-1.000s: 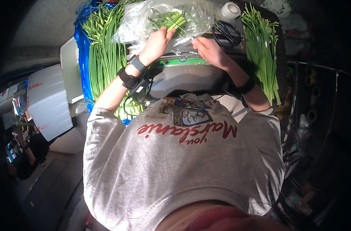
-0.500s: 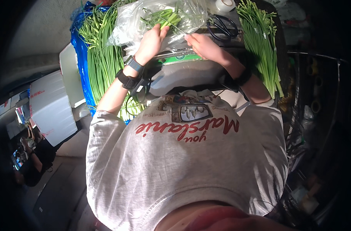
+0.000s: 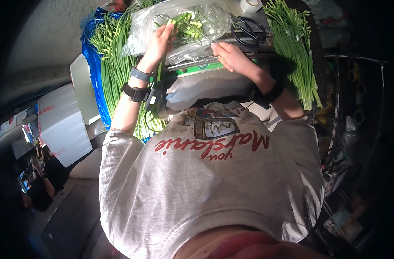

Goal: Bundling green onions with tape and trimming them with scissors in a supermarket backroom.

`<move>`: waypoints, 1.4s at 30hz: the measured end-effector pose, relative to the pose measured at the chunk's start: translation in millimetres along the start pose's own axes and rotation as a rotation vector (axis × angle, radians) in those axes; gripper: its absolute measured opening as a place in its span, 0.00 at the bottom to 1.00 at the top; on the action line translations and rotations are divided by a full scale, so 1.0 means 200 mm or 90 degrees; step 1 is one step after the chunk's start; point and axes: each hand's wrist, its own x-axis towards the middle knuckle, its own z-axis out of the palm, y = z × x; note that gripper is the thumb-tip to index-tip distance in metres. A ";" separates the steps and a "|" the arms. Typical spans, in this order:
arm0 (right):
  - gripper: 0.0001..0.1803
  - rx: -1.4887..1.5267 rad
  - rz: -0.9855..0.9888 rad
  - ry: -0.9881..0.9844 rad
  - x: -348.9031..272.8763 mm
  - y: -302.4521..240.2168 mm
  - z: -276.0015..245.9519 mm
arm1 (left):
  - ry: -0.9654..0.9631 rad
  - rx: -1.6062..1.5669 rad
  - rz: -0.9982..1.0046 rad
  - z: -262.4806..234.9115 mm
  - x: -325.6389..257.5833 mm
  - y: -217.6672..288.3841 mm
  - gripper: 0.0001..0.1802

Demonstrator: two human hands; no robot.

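Note:
My left hand (image 3: 159,42) is closed around green stalks, with pale cut ends poking above the fingers and long stems hanging below the wrist. Short cut stalk pieces (image 3: 191,29) lie on a clear plastic bag (image 3: 140,30) just past it. To the right, my right hand (image 3: 229,55) is closed in a pinch on a thin straight strand that slants toward the cut pieces; whether it is a stalk or a slim tool I cannot make out. Dark-handled scissors (image 3: 248,32) rest beyond the right hand.
Bunches of long green stalks lie at left (image 3: 112,69) on blue plastic (image 3: 92,73) and at right (image 3: 294,56). A white roll (image 3: 250,5) stands at the back. White foam boxes (image 3: 63,123) and another person (image 3: 43,185) are at the left.
My left hand has shifted left, and long stems now show hanging below it. My right hand has drawn slightly right and nearer. The cut pieces now lie looser on the bag.

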 end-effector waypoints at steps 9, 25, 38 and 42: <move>0.19 -0.521 -0.157 0.327 -0.23 -0.20 -0.53 | -0.078 -0.107 0.006 0.00 -0.25 0.20 0.17; 0.23 -0.220 -0.441 0.189 -0.67 -0.08 0.31 | 0.000 -0.158 0.212 0.21 -1.43 0.64 0.08; 0.17 0.154 -0.164 -0.395 -0.82 -0.12 0.66 | -0.112 -0.621 0.373 -0.20 -1.23 0.65 0.12; 0.25 -0.055 -0.089 -0.305 -0.96 -0.02 0.52 | -0.122 -0.796 0.273 -0.47 -1.29 0.39 0.16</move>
